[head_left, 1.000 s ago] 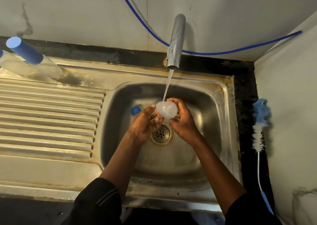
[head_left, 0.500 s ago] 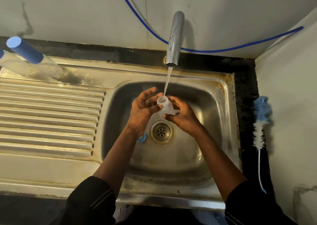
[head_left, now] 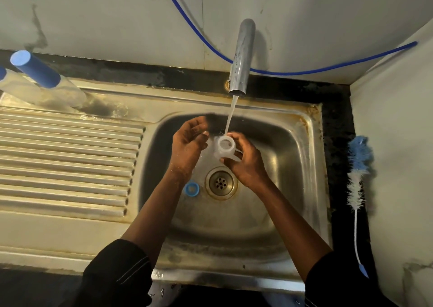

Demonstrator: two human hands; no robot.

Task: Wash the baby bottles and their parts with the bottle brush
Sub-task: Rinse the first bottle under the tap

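My right hand [head_left: 246,160] grips a small clear plastic bottle part [head_left: 225,147] with its open mouth turned up under the running water from the tap [head_left: 241,58]. My left hand [head_left: 188,146] hovers just to its left, fingers loosely curled, holding nothing. A blue ring [head_left: 192,188] lies on the sink floor beside the drain [head_left: 221,183]. The bottle brush [head_left: 357,178], blue and white bristles on a thin white handle, lies on the dark counter at the right. Two clear bottles with blue caps [head_left: 35,70] stand at the far left of the drainboard.
The steel sink basin [head_left: 293,166] sits right of a ribbed drainboard [head_left: 65,163]. A blue hose [head_left: 304,72] runs along the back wall behind the tap. A white wall closes in the right side just past the brush.
The clear part was turned from dome-side up to mouth up under the water. My left hand let go of it and drew slightly left. The blue ring now shows near the drain.
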